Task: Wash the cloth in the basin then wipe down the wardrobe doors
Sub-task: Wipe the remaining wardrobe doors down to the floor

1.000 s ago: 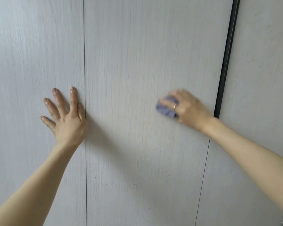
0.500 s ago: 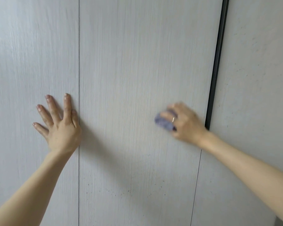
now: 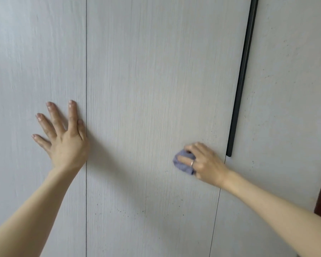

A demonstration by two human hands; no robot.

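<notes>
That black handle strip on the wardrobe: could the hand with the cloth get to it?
Probably yes. The right hand grips the cloth just below-left of the black handle strip, with only bare door between them.

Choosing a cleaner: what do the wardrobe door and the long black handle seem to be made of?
Wardrobe door: likely laminated board with a matte, pale grey wood-grain finish; fine vertical streaks, no gloss. Black handle: probably painted or anodised metal; thin, straight, dark strip with a faint sheen.
</notes>
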